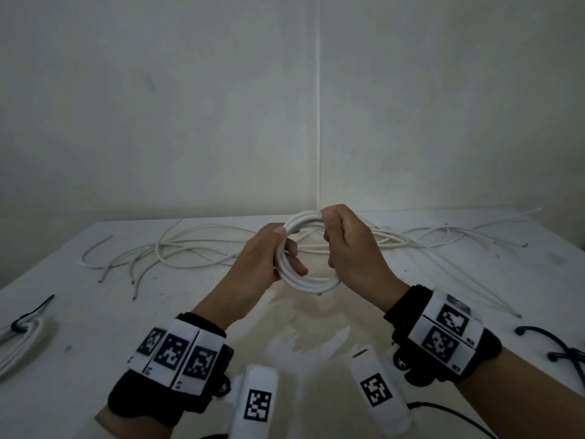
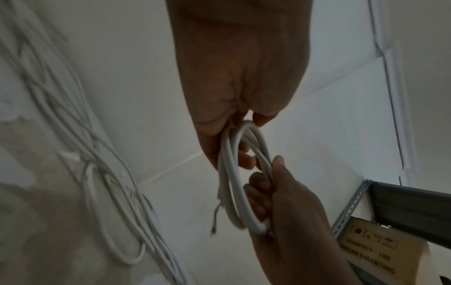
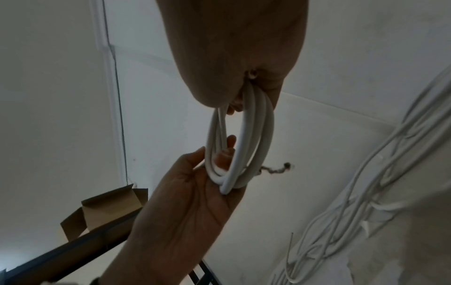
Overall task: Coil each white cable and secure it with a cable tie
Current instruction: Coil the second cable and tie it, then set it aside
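A white cable coil of several loops is held up above the table. My left hand grips its left side, thumb on top and fingers curled through the ring. My right hand grips the right side from above. In the left wrist view the coil hangs from my left hand, and a bare wire end dangles off it. In the right wrist view the coil runs from my right hand down into the left hand.
Several loose white cables sprawl across the back of the table. A tied white coil lies at the left edge. Black cable ties lie at the right edge. A cardboard box sits on a metal shelf beside the table.
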Action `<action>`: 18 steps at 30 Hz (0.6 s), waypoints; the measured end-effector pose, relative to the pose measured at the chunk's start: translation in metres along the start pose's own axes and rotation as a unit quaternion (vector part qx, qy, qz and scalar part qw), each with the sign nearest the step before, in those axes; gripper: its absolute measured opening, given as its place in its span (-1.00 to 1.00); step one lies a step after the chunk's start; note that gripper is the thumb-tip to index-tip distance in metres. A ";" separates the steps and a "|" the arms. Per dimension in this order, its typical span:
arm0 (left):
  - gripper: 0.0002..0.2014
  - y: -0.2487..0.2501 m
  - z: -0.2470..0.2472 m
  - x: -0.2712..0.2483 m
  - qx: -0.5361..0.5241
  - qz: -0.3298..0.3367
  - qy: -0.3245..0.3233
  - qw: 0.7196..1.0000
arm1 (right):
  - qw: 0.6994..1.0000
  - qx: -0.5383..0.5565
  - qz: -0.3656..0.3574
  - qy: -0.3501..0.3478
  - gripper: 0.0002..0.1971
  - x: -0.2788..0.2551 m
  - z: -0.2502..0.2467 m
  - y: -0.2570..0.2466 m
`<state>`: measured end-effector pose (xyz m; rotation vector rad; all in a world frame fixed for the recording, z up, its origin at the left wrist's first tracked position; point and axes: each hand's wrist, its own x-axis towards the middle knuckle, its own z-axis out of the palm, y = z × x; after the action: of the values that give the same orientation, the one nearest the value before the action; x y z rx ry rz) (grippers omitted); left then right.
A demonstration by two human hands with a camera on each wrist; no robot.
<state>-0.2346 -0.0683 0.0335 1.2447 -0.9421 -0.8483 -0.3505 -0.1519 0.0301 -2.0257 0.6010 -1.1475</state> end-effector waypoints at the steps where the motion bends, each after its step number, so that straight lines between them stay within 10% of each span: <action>1: -0.66 0.002 -0.001 0.001 -0.003 -0.020 -0.007 1.000 | 1.000 -0.014 -0.005 -0.013 -0.75 -0.001 0.000 -0.001; 18: -0.59 0.006 0.029 0.002 -0.094 0.031 0.131 0.986 | 0.988 0.140 0.025 -0.056 -0.71 -0.004 -0.008 -0.003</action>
<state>-0.2602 -0.0801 0.0414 1.1244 -0.6702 -0.6878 -0.3593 -0.1505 0.0328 -1.8102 0.4083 -1.0193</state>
